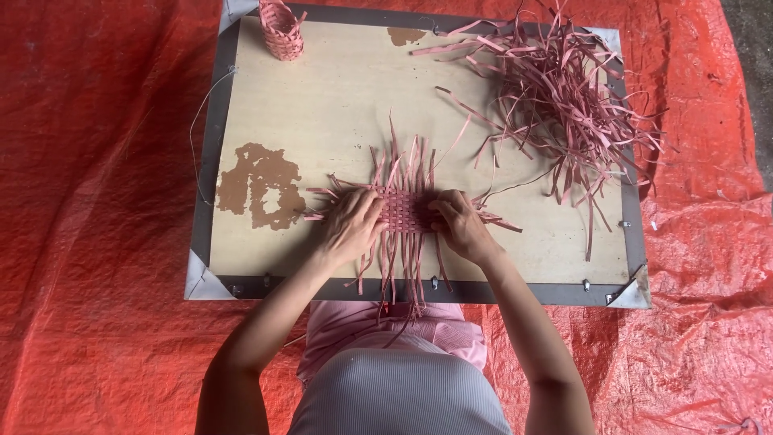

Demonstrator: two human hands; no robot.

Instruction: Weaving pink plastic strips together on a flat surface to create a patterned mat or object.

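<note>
While no package, label or sign is seen anywhere on the work surface, a pale wooden board serving as the counter (322,113) is shown lying flat on a crinkled red tarpaulin (97,201), framed by a dark grey edge with light metal corner pieces and marked by brown patches where the top layer is worn away. Near the front middle of the counter a small woven mat (405,211) of flat pink strips is laid, its tight plaited square being set between the two hands. The loose ends of its strips are spread out in four directions: the longest ones are run away from the person and back over the front edge towards the lap, so the long axis is read as front to back, while shorter ends are fanned to the left and right. The left hand (353,224) is pressed palm down on the left side of the weave with fingers spread and extended, nothing being gripped. The right hand (459,224) is rested on the right side with fingers curled onto the strips; whether a strip is pinched cannot be told. At the far right of the counter a tangled heap of loose pink strips (564,97) is piled, thin, flat and ribbon-like. At the far left corner a small woven pink basket (281,31) is stood upright.
</note>
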